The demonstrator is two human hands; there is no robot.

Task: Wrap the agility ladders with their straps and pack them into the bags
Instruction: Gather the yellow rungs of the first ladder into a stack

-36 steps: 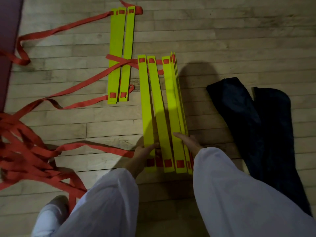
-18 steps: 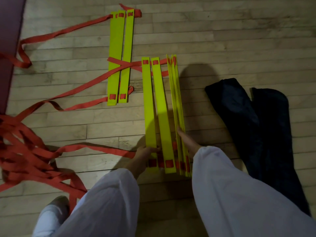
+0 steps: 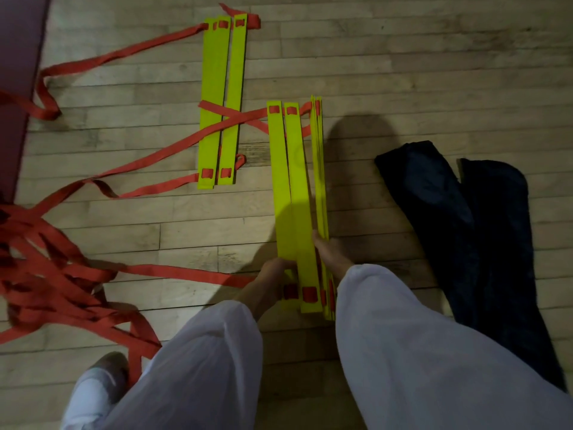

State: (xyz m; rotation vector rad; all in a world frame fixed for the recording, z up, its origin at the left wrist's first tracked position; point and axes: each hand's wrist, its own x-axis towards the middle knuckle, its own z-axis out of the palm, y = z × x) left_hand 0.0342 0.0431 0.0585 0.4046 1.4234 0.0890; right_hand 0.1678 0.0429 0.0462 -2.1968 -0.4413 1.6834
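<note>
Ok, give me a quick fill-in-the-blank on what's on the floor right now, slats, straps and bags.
1. The slats the hands are gathering are coloured ____.
2. The loose straps piled at the left are coloured ____.
3. The dark bags lie to the ____ of the gathered slats.
4. The left hand and right hand hold the slats at their ____ end.

Missing words: yellow; red; right; near

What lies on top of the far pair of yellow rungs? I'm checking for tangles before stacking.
Two red straps cross in an X over the far pair of yellow rungs. What runs beneath the rungs is covered.
</note>
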